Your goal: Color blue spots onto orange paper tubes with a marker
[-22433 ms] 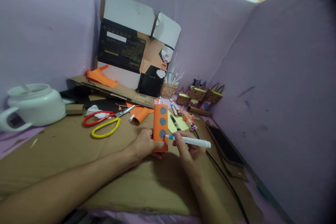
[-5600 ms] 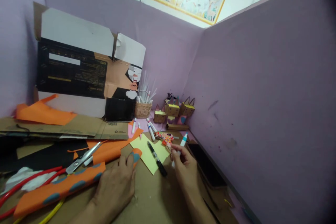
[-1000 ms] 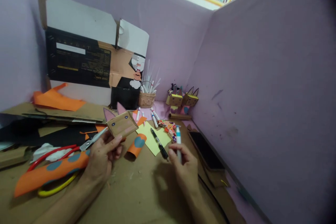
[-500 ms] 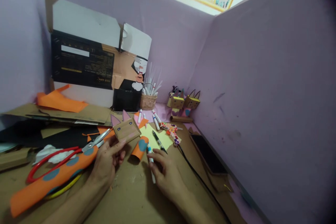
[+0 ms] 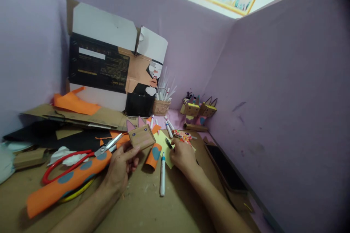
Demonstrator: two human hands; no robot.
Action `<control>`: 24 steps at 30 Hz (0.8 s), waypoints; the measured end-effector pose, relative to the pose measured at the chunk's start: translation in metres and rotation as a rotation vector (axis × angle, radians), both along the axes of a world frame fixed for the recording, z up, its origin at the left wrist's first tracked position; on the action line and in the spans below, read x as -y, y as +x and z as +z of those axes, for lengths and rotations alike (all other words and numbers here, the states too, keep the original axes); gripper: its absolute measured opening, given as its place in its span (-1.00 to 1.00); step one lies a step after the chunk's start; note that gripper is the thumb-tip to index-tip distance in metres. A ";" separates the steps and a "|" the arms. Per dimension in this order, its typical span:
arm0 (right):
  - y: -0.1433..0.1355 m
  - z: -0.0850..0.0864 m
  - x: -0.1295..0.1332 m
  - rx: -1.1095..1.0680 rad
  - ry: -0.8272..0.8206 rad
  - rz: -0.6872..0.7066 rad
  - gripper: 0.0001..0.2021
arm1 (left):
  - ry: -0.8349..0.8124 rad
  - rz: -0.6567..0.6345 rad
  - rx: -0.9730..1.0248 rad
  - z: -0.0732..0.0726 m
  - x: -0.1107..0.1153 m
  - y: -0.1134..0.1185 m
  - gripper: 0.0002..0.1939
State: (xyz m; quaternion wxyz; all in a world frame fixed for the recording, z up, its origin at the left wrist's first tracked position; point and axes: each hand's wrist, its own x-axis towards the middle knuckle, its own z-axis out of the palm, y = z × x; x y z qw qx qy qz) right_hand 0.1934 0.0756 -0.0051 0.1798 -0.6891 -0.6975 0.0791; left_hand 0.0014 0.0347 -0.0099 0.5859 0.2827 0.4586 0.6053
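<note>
My left hand [image 5: 121, 165] is closed around a small cardboard animal head [image 5: 142, 137] with pink ears and drawn eyes, tilted above the table. Red-handled scissors [image 5: 105, 148] lie beside that hand, on a long orange paper tube [image 5: 68, 180] with blue-grey spots. My right hand [image 5: 182, 156] is curled at the handle of a floral-patterned glue gun [image 5: 182, 136]; its fingertips are hidden. Partly under this hand lies a black pen [image 5: 168, 143] on yellow paper [image 5: 160, 138]. Between my hands are a short spotted orange tube [image 5: 154, 157] and a white marker [image 5: 163, 176] with a blue tip.
An unfolded printed carton [image 5: 101, 65] leans on the back wall. A basket of white sticks and markers [image 5: 161, 107] stands beside it. Cardboard animal figures [image 5: 193, 110] stand in the back corner. A dark phone-like slab [image 5: 225, 167] lies along the right wall.
My right hand has left the white marker, which now lies alone, and moved forward and right to the glue gun. My left hand still holds the cardboard head. The view has shifted slightly.
</note>
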 end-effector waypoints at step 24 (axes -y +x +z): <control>-0.003 0.001 0.068 -1.456 0.307 0.269 -0.65 | 0.047 -0.250 -0.105 -0.004 0.016 0.011 -0.45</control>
